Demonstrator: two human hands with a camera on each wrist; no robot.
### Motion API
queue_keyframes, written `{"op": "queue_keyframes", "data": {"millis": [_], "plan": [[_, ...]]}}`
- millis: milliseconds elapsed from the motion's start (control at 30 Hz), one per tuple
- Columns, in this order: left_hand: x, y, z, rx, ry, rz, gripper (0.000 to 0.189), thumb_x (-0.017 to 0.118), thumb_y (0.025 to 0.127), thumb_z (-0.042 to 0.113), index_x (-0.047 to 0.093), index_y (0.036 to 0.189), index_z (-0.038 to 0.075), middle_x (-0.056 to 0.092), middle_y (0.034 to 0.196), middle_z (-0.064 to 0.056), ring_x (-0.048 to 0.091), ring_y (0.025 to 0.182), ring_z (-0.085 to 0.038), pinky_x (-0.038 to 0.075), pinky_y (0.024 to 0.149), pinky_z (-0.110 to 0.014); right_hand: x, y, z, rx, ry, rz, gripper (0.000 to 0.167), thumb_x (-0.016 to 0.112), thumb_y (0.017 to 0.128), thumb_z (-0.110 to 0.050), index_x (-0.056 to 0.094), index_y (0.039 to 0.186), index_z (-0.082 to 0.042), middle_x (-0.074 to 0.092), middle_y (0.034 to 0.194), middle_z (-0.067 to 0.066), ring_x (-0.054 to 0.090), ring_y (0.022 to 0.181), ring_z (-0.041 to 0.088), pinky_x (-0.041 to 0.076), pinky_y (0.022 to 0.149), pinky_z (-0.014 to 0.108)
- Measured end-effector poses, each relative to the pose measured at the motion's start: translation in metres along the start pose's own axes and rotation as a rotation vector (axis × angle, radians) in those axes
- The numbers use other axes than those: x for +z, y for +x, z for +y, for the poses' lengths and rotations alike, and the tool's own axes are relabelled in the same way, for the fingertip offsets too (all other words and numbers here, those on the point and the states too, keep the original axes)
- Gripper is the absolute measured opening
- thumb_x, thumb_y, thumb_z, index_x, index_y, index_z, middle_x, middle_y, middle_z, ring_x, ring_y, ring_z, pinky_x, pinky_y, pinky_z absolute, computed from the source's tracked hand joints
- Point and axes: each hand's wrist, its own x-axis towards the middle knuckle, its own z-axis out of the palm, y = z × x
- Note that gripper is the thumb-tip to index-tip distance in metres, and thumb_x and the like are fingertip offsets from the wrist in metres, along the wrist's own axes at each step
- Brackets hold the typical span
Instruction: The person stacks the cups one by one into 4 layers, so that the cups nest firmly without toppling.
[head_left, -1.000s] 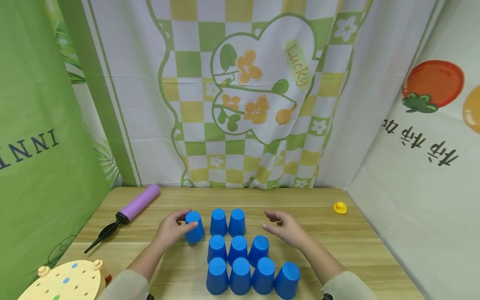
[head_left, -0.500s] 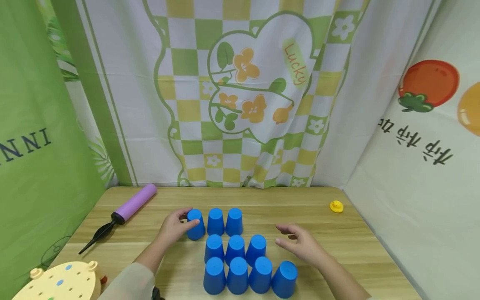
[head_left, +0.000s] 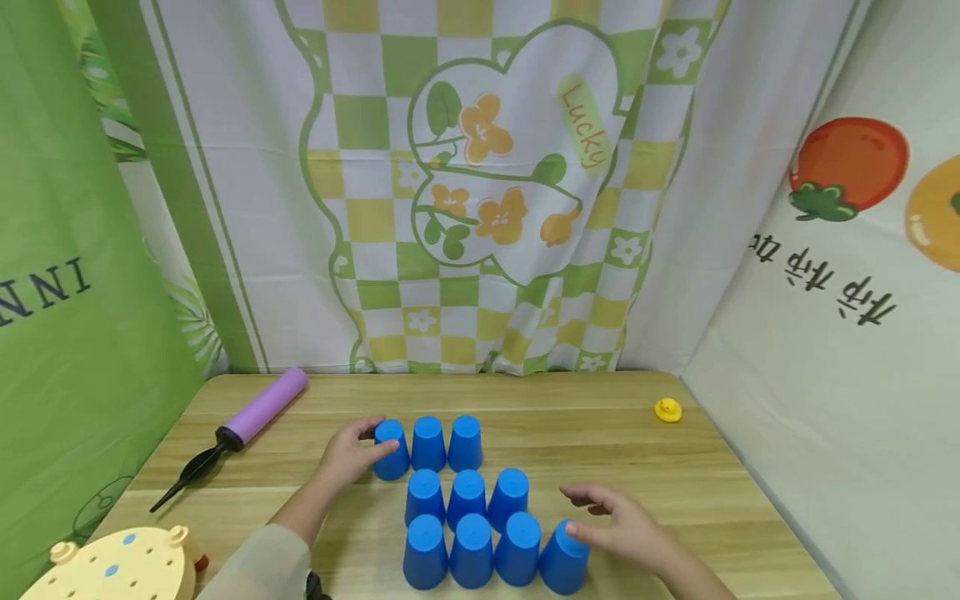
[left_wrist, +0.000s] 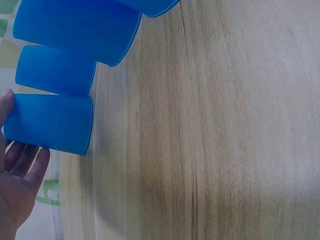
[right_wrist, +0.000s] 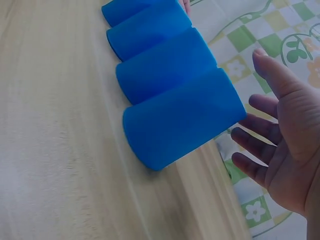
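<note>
Upside-down blue cups stand in three rows on the table. My left hand point(head_left: 351, 454) grips the leftmost cup of the back row point(head_left: 392, 460), thumb at its near side and fingers behind. The left wrist view shows that same cup point(left_wrist: 50, 125) between the thumb and fingers of the left hand point(left_wrist: 20, 185). The back row's middle cup point(head_left: 428, 446) is right beside it. At the front row's right end, my right hand point(head_left: 622, 529) is spread around the last cup point(head_left: 562, 567), its thumb overlapping the top. In the right wrist view, the relaxed fingers reach just past that cup point(right_wrist: 182, 120).
Three cups form the middle row, including a centre cup point(head_left: 467, 497). A purple hand pump point(head_left: 262, 410) with a black nozzle lies at the left, above a cream dotted board point(head_left: 123, 567). A yellow toy duck point(head_left: 667, 410) sits at the back right. A patterned curtain point(head_left: 487, 317) hangs behind the table.
My left hand has slid its cup rightward, narrowing the gap to the back row's middle cup. My right hand has come from beside the back row toward me, to the front row's end cup.
</note>
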Motion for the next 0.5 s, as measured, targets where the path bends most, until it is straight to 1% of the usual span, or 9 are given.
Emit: {"op": "queue_keyframes", "data": {"millis": [100, 167, 233, 333, 433, 500], "plan": [[0.001, 0.0008, -0.0008, 0.007, -0.002, 0.0, 0.06, 0.075, 0.087, 0.026, 0.054, 0.135, -0.004, 0.061, 0.13, -0.023, 0.058, 0.119, -0.039, 0.05, 0.099, -0.051, 0.0021, -0.0045, 0.0029, -0.013, 0.013, -0.045, 0.054, 0.072, 0.089, -0.032, 0.057, 0.132, -0.002, 0.061, 0.133, 0.019, 0.061, 0.115, 0.03, 0.053, 0.092, 0.032], [0.0021, 0.0017, -0.0018, 0.014, -0.006, -0.002, 0.06, 0.075, 0.087, 0.026, 0.055, 0.135, -0.004, 0.061, 0.129, -0.024, 0.058, 0.119, -0.039, 0.05, 0.099, -0.051, 0.0035, -0.0068, 0.005, -0.025, 0.021, -0.069, 0.057, 0.074, 0.088, -0.032, 0.057, 0.133, -0.001, 0.06, 0.133, 0.021, 0.061, 0.114, 0.024, 0.052, 0.091, 0.029], [0.0031, 0.0024, -0.0024, 0.021, -0.005, -0.004, 0.06, 0.075, 0.087, 0.026, 0.055, 0.135, -0.004, 0.061, 0.129, -0.024, 0.058, 0.119, -0.039, 0.05, 0.099, -0.052, 0.0044, -0.0079, 0.0061, -0.017, 0.032, -0.091, 0.059, 0.075, 0.086, -0.032, 0.056, 0.134, -0.002, 0.059, 0.134, 0.021, 0.061, 0.112, 0.019, 0.052, 0.09, 0.03], [0.0044, 0.0036, -0.0029, 0.012, -0.007, -0.006, 0.06, 0.075, 0.087, 0.026, 0.055, 0.135, -0.003, 0.061, 0.13, -0.023, 0.058, 0.119, -0.039, 0.049, 0.101, -0.052, 0.0054, -0.0088, 0.0065, 0.016, 0.049, -0.129, 0.062, 0.077, 0.085, -0.033, 0.056, 0.135, -0.003, 0.058, 0.135, 0.021, 0.06, 0.111, 0.013, 0.052, 0.091, 0.035], [0.0054, 0.0046, -0.0031, 0.01, -0.005, -0.012, 0.061, 0.075, 0.087, 0.027, 0.054, 0.136, -0.003, 0.061, 0.131, -0.023, 0.057, 0.12, -0.039, 0.048, 0.101, -0.052, 0.0063, -0.0095, 0.0066, 0.05, 0.058, -0.154, 0.063, 0.077, 0.084, -0.033, 0.056, 0.135, -0.005, 0.058, 0.136, 0.02, 0.059, 0.109, 0.008, 0.051, 0.092, 0.039], [0.0059, 0.005, -0.0024, 0.005, -0.014, -0.014, 0.061, 0.074, 0.088, 0.027, 0.053, 0.137, -0.003, 0.061, 0.131, -0.023, 0.057, 0.121, -0.039, 0.048, 0.101, -0.052, 0.0067, -0.0099, 0.0074, 0.057, 0.056, -0.158, 0.063, 0.077, 0.084, -0.033, 0.055, 0.136, -0.004, 0.058, 0.136, 0.021, 0.059, 0.108, 0.008, 0.052, 0.093, 0.041]]}}
